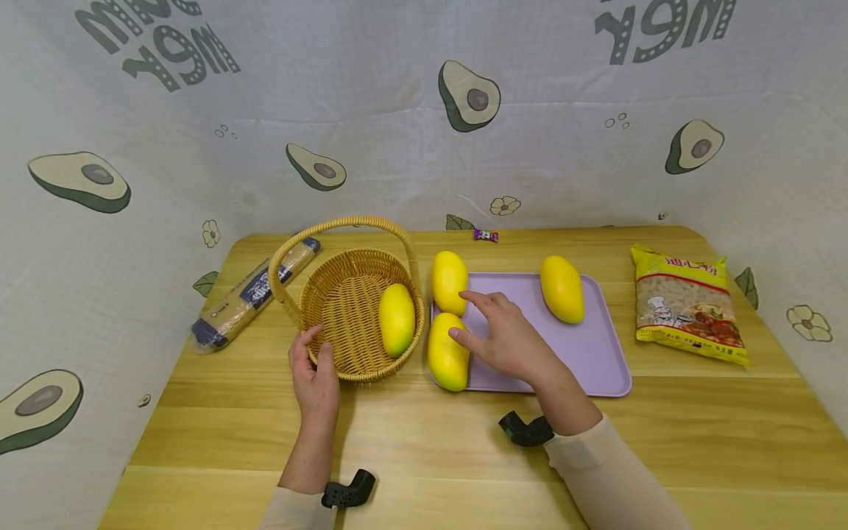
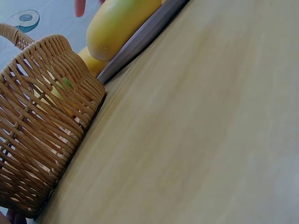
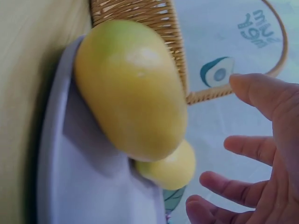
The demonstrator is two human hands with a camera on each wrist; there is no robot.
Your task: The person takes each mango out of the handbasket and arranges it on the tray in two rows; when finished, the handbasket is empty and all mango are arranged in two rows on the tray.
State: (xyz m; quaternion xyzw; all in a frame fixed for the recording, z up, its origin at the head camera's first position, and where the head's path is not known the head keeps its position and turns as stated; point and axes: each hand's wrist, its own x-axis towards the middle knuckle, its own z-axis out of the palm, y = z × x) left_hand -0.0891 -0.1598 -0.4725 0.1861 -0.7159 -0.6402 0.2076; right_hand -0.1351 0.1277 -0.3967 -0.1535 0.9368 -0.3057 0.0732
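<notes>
My left hand (image 1: 314,386) is at the near left side of a wicker basket (image 1: 351,377), thumb and fingers apart and overlapping its rim. One yellow mango (image 1: 396,320) lies inside, against the basket's right wall. My right hand (image 1: 510,340) hovers over the lilac tray (image 1: 530,383), fingers spread and nothing in them. Just left of its fingertips are two mangoes at the tray's left edge, a near mango (image 1: 448,353) and a far mango (image 1: 450,282). The right wrist view shows the near mango (image 3: 133,88) large, beside the thumb and fingers. Another mango (image 1: 562,289) sits at the tray's back right.
Left of the basket lies a long clear packet with dark blue ends (image 1: 255,291). A yellow bag (image 1: 685,305) is at the right of the wooden table (image 1: 424,456). A small purple wrapped candy (image 1: 486,235) lies near the back edge. The basket's handle (image 1: 344,221) arches upward.
</notes>
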